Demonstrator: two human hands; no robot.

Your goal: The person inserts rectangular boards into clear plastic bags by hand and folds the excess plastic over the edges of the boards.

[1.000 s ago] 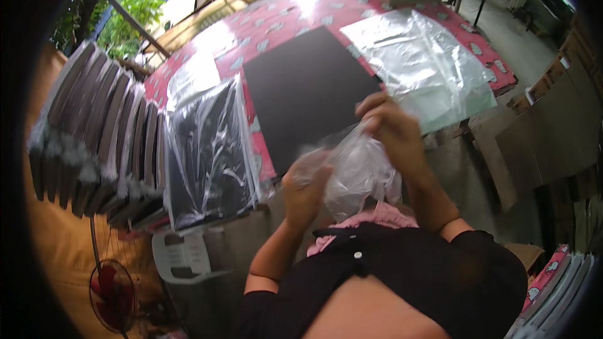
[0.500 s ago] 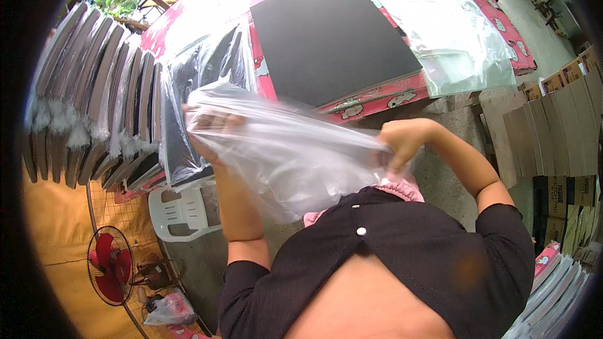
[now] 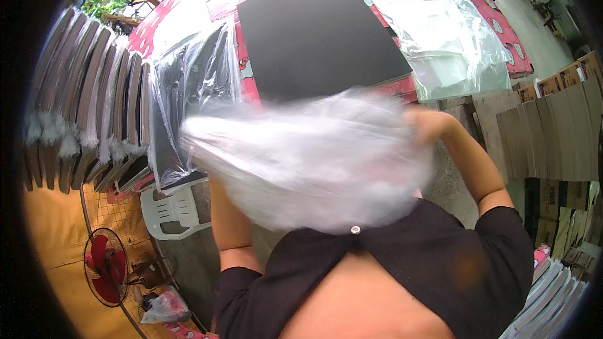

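Observation:
A clear plastic bag (image 3: 314, 157), billowed and smeared by motion, spans the space between my hands in front of my chest. Its bunched left end is at my left hand (image 3: 202, 161), whose fingers are mostly covered by the plastic. My right hand (image 3: 426, 127) is closed on the other end, blurred. Beyond the bag, a large black board (image 3: 320, 37) lies flat on the table, its near edge hidden by the plastic. Left of it is a black board in clear plastic (image 3: 195, 81). To its right lie flat clear plastic bags (image 3: 440, 37).
The table has a pink patterned cover (image 3: 248, 75). Several plastic-wrapped boards (image 3: 94, 81) stand in a row at left, above a white plastic chair (image 3: 169, 213) and a red-bladed fan (image 3: 105, 263). Grey-brown boards (image 3: 553, 132) and cartons (image 3: 568, 78) are stacked at right.
The bag has swung upward and puffed out between my hands, now covering the black board's near edge. My right hand has moved slightly right and up.

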